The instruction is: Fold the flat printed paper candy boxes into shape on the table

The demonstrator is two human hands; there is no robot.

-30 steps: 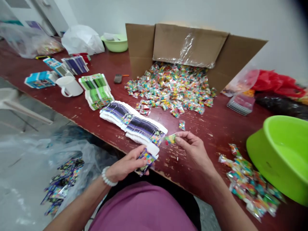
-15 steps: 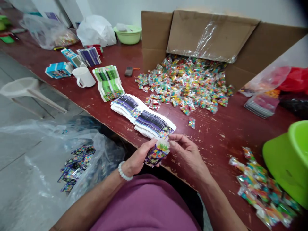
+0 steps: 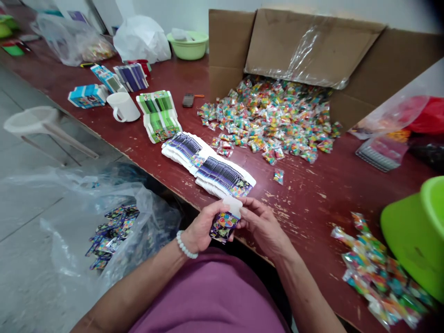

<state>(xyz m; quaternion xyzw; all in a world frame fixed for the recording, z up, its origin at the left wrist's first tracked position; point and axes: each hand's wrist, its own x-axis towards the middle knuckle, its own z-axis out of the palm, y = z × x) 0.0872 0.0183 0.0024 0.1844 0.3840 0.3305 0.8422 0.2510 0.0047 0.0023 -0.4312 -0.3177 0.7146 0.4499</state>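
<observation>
A small purple printed candy box [image 3: 224,224] with a white top flap is held at the table's near edge. My left hand [image 3: 203,226], with a pale bead bracelet at its wrist, wraps round the box from the left. My right hand [image 3: 263,224] pinches the flap at the box's upper right corner. What is inside the box cannot be seen. Just beyond my hands lies a fanned row of flat purple cartons [image 3: 222,173]. A single candy packet [image 3: 278,176] rests right of that row.
An open cardboard box [image 3: 312,51] spills candy packets [image 3: 270,120] across the table. Green cartons [image 3: 159,115] and a white mug [image 3: 124,107] stand left. More packets [image 3: 378,273] lie beside a green tub [image 3: 412,231] at right. A plastic bag [image 3: 145,226] with filled boxes hangs low left.
My right hand has moved in to the box top. The white flap now covers the opening, where green wrapping showed before. The view has shifted slightly.
</observation>
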